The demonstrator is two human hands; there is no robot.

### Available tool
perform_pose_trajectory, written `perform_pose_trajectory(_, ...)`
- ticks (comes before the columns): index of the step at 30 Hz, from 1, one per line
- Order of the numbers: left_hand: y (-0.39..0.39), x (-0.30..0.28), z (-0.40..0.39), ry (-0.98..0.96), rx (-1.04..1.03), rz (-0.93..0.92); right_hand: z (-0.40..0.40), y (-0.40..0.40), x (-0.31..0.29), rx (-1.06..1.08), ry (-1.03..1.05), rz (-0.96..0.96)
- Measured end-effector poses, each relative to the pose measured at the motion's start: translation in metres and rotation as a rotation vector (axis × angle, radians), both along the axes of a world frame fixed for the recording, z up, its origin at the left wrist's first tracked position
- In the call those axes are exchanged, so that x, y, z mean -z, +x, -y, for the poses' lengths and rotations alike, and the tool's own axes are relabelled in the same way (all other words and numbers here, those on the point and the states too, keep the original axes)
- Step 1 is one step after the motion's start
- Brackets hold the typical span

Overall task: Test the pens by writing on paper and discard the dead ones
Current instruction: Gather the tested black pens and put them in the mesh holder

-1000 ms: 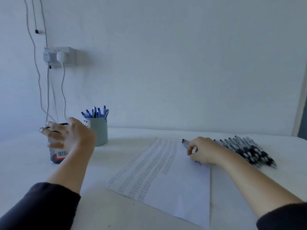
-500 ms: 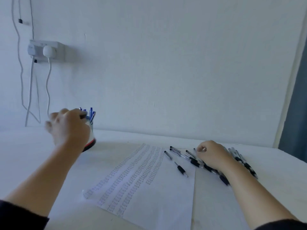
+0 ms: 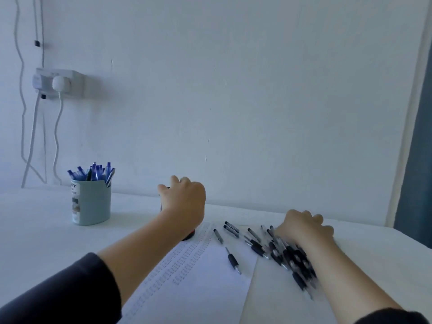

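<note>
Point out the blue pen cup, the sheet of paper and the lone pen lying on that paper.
blue pen cup (image 3: 91,203), head view, on its front wall.
sheet of paper (image 3: 201,291), head view, on its blank lower area.
lone pen (image 3: 233,260), head view, on its dark grip.

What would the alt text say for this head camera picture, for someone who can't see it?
A person's left hand grips a dark container at the far edge of a printed paper, while the right hand rests on a pile of black pens. A pale blue cup of blue pens stands to the left on the white table.
</note>
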State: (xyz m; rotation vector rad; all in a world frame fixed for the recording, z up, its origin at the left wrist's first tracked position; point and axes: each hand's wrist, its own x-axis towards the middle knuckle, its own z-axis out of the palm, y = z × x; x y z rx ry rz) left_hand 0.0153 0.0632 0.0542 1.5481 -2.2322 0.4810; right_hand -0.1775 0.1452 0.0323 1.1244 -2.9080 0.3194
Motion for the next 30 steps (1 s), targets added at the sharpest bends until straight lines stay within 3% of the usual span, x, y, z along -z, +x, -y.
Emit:
perform_pose_trajectory(3,-0.021,-0.006,-0.014,-0.019,0.035,0.044,-0.007,-0.017,-0.003,0.115,0.013,0.075)
perform_pose_trajectory(7,-0.061,-0.001,-0.026,0.458,0.185,0.069,-0.012,-0.031,0.001,0.214,0.016,0.231)
perform_pose_trajectory(9,-0.077,0.009,-0.025,0.562,0.165,0.112,-0.005,-0.042,0.007,0.176,0.033,0.31)
perform_pose_trajectory(16,-0.123,0.025,-0.033,0.629,0.154,0.227,0.021,-0.096,0.034,0.163,-0.018,0.416)
perform_pose_trajectory(22,-0.126,0.026,-0.027,0.7,0.212,0.172,-0.026,-0.036,-0.01,-0.012,0.04,0.374)
perform_pose_trajectory(30,-0.129,0.023,-0.038,0.763,0.234,0.119,-0.023,-0.035,-0.015,-0.177,0.071,0.392)
